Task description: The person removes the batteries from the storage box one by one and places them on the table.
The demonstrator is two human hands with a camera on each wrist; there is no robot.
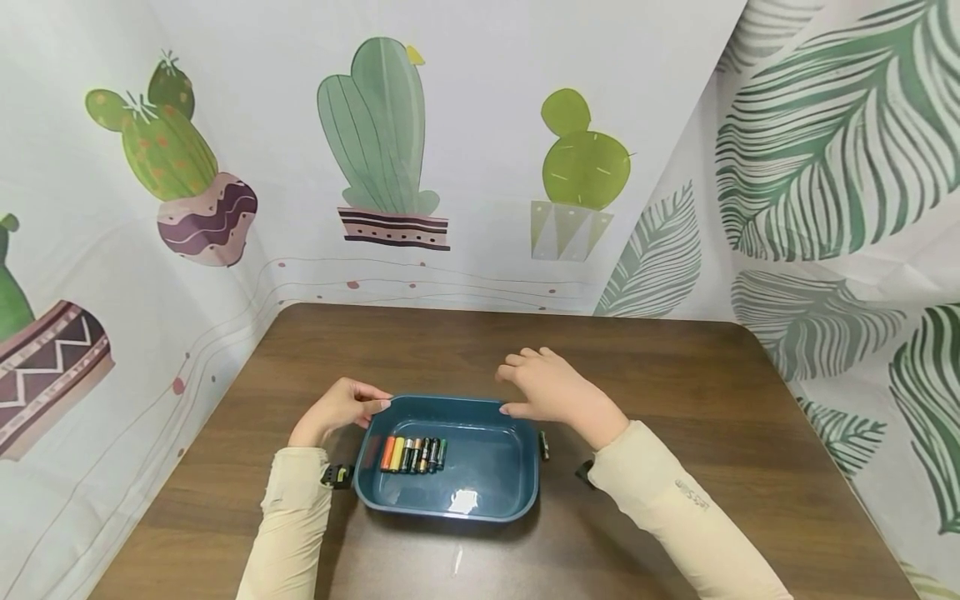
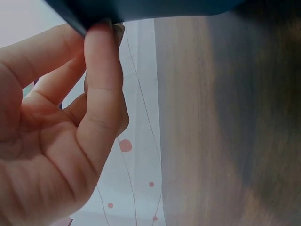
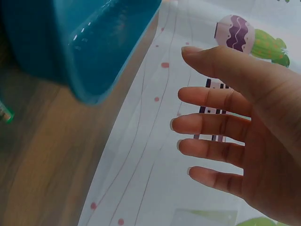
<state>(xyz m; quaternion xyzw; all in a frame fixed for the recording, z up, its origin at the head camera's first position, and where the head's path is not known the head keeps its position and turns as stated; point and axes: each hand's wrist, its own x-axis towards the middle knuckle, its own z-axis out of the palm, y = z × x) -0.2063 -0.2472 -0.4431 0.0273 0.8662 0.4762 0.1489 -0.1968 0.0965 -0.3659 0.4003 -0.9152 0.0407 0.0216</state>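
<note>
A blue rectangular tray [image 1: 491, 500] sits on the wooden table. My left hand [image 1: 347, 408] pinches its far left corner between thumb and fingers; the left wrist view shows the fingertips at the tray's wall [image 2: 155, 8]. Inside, at the left, several batteries [image 1: 414, 456] lie side by side in a row, an orange and a yellow one leftmost, then darker ones. My right hand [image 1: 558, 387] hovers by the far right corner, its fingers [image 3: 211, 125] spread and holding nothing. One more battery [image 1: 544, 446] lies on the table just right of the tray.
The brown table [image 1: 675, 400] extends around the tray on all sides. Behind it hangs a white cloth [image 1: 480, 150] printed with cacti, and a leaf-patterned cloth [image 1: 825, 167] covers the right side. A dark wrist device [image 1: 339, 476] sits near the tray's left wall.
</note>
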